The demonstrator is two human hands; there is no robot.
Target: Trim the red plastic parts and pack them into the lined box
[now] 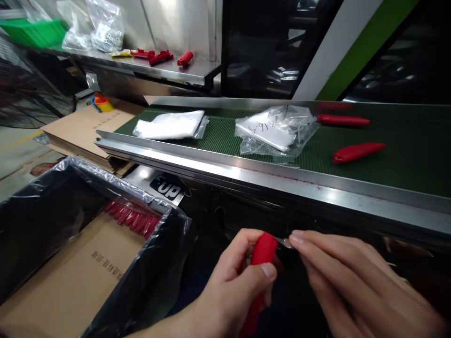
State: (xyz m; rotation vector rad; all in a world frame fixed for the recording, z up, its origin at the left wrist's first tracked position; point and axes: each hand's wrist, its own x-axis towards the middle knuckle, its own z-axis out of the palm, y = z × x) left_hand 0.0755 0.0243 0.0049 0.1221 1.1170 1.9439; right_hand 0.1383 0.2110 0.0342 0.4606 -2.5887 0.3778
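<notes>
A long red plastic part (pixel 262 253) is gripped in my left hand (pixel 234 284), thumb on its near face and fingers behind. Its lower end runs down out of view past my palm. My right hand (pixel 347 277) pinches a thin, shiny, blade-like piece (pixel 283 242) between thumb and fingertips. The tip of that piece meets the upper right edge of the red part. Most of the blade-like piece is hidden by my fingers. Beyond my hands, two similar red parts, one in front (pixel 357 152) and one behind (pixel 343 120), lie on the green conveyor belt (pixel 221 141).
Two clear bags, one with writing (pixel 276 129) and one white (pixel 171 124), rest on the belt. A metal rail (pixel 246 171) edges it. At lower left stands a lined bin (pixel 148 256) holding cardboard and red parts. A steel shelf (pixel 197 70) carries more red pieces.
</notes>
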